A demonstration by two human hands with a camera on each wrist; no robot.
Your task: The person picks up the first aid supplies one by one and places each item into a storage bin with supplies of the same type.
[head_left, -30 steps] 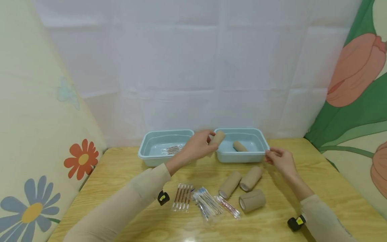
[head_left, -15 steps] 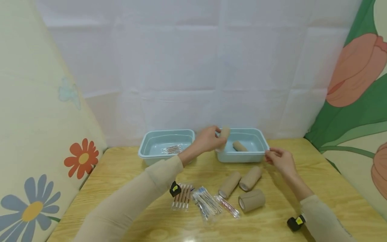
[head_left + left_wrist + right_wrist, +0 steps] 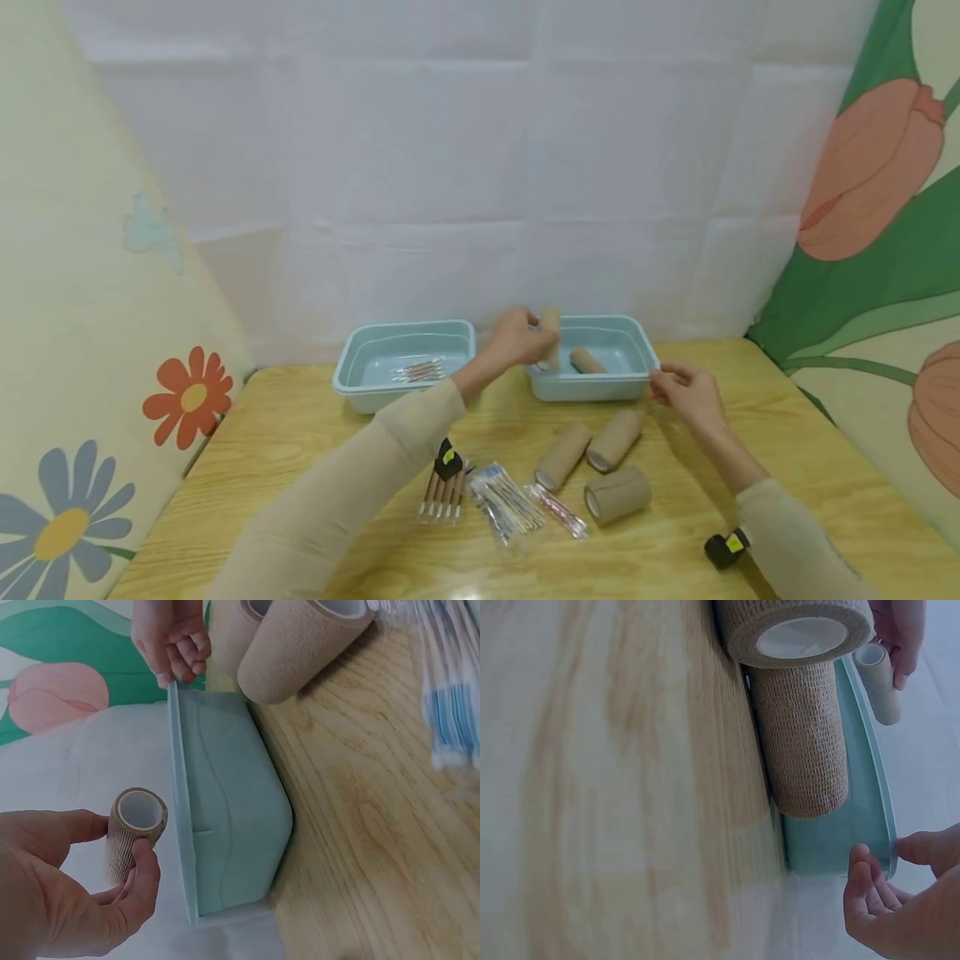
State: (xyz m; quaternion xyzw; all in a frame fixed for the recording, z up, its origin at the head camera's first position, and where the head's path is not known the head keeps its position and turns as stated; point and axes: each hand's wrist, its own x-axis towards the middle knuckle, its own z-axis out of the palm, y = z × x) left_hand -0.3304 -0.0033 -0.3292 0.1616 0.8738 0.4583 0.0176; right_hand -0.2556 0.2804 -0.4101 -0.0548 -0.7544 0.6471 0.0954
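Note:
My left hand pinches a beige bandage roll between thumb and fingers. The roll stands roughly upright over the left end of the right-hand light blue plastic basin, with its white core showing in the left wrist view. Inside that basin lies another bandage roll. My right hand holds the basin's right front corner, thumb at the rim and fingers against the outer wall. Several more bandage rolls lie on the table in front of the basin.
To the left stands a second blue basin with a pack of cotton swabs in it. More packs of swabs lie on the wooden table, partly under my left forearm. A white cloth hangs behind the basins.
My left hand has moved right with the bandage roll, from beside the right basin to over its left end. The roll has turned more upright. The right hand stays at the basin's corner.

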